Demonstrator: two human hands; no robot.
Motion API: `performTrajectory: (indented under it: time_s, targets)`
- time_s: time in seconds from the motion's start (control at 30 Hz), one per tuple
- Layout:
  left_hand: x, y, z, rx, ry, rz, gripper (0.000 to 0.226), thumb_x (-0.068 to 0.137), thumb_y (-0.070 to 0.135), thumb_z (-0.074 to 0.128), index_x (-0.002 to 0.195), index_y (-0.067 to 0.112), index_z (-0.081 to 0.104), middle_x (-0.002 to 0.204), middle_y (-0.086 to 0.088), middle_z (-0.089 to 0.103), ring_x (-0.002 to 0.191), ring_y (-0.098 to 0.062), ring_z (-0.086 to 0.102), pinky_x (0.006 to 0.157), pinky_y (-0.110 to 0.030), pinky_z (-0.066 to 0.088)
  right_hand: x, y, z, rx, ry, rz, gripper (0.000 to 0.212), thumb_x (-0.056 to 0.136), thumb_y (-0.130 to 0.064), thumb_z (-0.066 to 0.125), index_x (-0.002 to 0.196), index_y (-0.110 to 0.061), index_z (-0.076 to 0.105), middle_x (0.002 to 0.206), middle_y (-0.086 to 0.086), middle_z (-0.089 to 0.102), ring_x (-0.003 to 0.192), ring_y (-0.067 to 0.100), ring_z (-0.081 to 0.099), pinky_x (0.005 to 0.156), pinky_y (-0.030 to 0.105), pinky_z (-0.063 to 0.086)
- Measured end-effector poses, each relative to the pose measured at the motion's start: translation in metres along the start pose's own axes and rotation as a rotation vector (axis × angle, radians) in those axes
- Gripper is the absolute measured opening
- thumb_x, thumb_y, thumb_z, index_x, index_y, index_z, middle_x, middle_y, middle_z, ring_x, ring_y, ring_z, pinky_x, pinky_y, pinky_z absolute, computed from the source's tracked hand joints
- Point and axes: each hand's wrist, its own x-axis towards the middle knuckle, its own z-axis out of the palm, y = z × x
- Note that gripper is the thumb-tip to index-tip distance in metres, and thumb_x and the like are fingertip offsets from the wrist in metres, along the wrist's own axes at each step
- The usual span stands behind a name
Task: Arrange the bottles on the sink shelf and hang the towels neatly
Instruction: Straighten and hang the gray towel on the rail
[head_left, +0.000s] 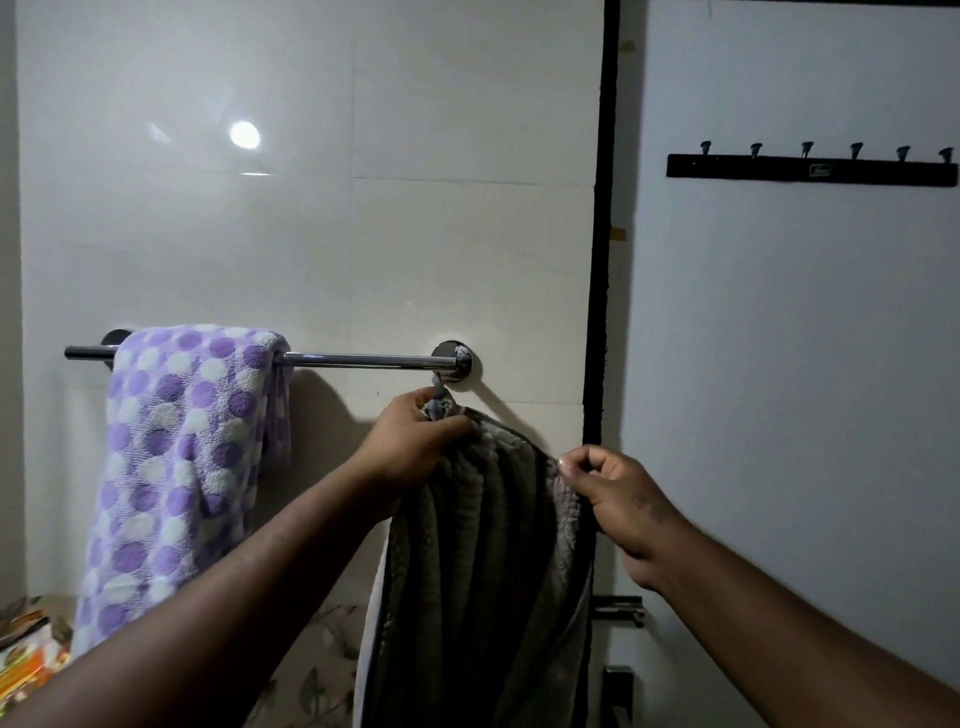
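A chrome towel rail (358, 359) runs across the tiled wall. A purple and white dotted towel (182, 467) is draped over its left part. A grey ribbed towel (488, 571) hangs below the rail's right mount (457, 361), its small loop reaching up to the rail end. My left hand (410, 447) grips the grey towel's top by the loop. My right hand (618, 499) pinches the towel's right edge. No bottles are in view.
A black hook rack (810, 169) with several hooks is fixed on the white wall at upper right. A dark vertical frame (602, 260) divides tile from wall. Colourful packaging (31, 654) lies at lower left. Metal fittings (618, 610) show beside the grey towel.
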Motion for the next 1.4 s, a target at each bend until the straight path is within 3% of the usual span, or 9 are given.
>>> performTrajectory:
  time_s: [0.17, 0.37, 0.57, 0.7, 0.8, 0.9, 1.2, 1.3, 1.4]
  targets:
    - [-0.015, 0.001, 0.032, -0.027, -0.342, 0.011, 0.022, 0.089, -0.004, 0.071, 0.111, -0.003, 0.070, 0.108, -0.019, 0.076, 0.094, -0.023, 0.072, 0.091, -0.034, 0.058, 0.014, -0.025, 0.031, 0.286, -0.006, 0.073, 0.026, 0.098, -0.002, 0.045, 0.081, -0.010, 0.064, 0.075, 0.011, 0.068, 0.060, 0.020, 0.063, 0.055, 0.026, 0.054]
    - [-0.016, 0.006, 0.036, 0.054, -0.195, -0.014, 0.008, 0.087, -0.001, 0.071, 0.092, 0.006, 0.070, 0.076, -0.004, 0.075, 0.071, -0.015, 0.070, 0.069, -0.027, 0.059, 0.017, -0.023, 0.032, 0.130, 0.061, -0.078, 0.014, 0.090, -0.006, 0.072, 0.086, -0.011, 0.059, 0.079, 0.015, 0.065, 0.066, 0.022, 0.062, 0.064, 0.034, 0.055]
    - [-0.016, 0.007, 0.029, -0.092, -0.052, 0.061, 0.015, 0.088, -0.008, 0.065, 0.095, 0.004, 0.060, 0.070, -0.002, 0.070, 0.062, -0.010, 0.066, 0.058, -0.022, 0.054, 0.014, -0.015, 0.010, 0.134, -0.210, 0.040, 0.017, 0.094, -0.005, 0.066, 0.111, -0.006, 0.065, 0.100, 0.016, 0.075, 0.086, 0.022, 0.070, 0.072, 0.029, 0.058]
    - [-0.004, 0.010, 0.010, -0.019, 0.061, 0.035, 0.017, 0.088, 0.006, 0.071, 0.104, 0.011, 0.070, 0.077, -0.005, 0.071, 0.066, -0.014, 0.065, 0.061, -0.024, 0.054, 0.007, -0.007, -0.012, -0.048, -0.243, 0.034, 0.013, 0.093, -0.020, 0.070, 0.095, -0.006, 0.072, 0.084, 0.003, 0.072, 0.078, 0.011, 0.064, 0.070, 0.019, 0.053]
    - [-0.006, 0.008, 0.013, 0.051, -0.195, 0.000, 0.015, 0.088, 0.027, 0.079, 0.098, 0.017, 0.079, 0.088, -0.001, 0.080, 0.080, -0.010, 0.075, 0.068, -0.017, 0.056, 0.015, -0.016, -0.011, -0.029, -0.059, -0.088, 0.011, 0.091, -0.021, 0.072, 0.087, -0.011, 0.071, 0.079, 0.001, 0.070, 0.077, 0.011, 0.064, 0.072, 0.020, 0.053]
    - [-0.011, 0.000, 0.033, 0.113, -0.382, -0.001, 0.026, 0.084, 0.035, 0.081, 0.100, 0.014, 0.080, 0.099, -0.006, 0.081, 0.091, -0.013, 0.075, 0.084, -0.026, 0.059, 0.019, -0.031, 0.007, 0.063, -0.081, -0.116, 0.010, 0.088, -0.017, 0.076, 0.082, -0.011, 0.069, 0.075, 0.004, 0.072, 0.071, 0.013, 0.068, 0.066, 0.027, 0.057]
    - [0.001, 0.003, 0.005, 0.190, 0.026, -0.056, 0.014, 0.086, 0.024, 0.081, 0.092, 0.011, 0.079, 0.088, -0.012, 0.080, 0.083, -0.025, 0.077, 0.086, -0.043, 0.062, 0.015, -0.015, -0.029, -0.057, -0.204, 0.055, 0.023, 0.085, -0.018, 0.078, 0.098, 0.000, 0.071, 0.076, -0.004, 0.070, 0.069, 0.003, 0.062, 0.068, 0.016, 0.050]
    - [-0.003, 0.000, 0.005, 0.167, -0.186, -0.076, 0.020, 0.084, 0.024, 0.083, 0.102, 0.015, 0.078, 0.095, -0.008, 0.081, 0.087, -0.016, 0.076, 0.088, -0.035, 0.062, 0.019, -0.014, -0.020, -0.062, -0.079, 0.003, 0.012, 0.087, -0.017, 0.077, 0.091, -0.007, 0.073, 0.081, -0.003, 0.072, 0.080, 0.006, 0.064, 0.078, 0.023, 0.047]
    - [-0.008, -0.007, 0.029, 0.077, -0.434, -0.058, 0.042, 0.086, 0.018, 0.081, 0.125, 0.024, 0.068, 0.109, 0.001, 0.079, 0.103, -0.010, 0.073, 0.088, -0.022, 0.057, 0.021, -0.022, 0.009, -0.042, -0.096, -0.039, 0.007, 0.090, -0.012, 0.074, 0.083, -0.014, 0.070, 0.074, -0.002, 0.071, 0.067, 0.003, 0.066, 0.066, 0.020, 0.051]
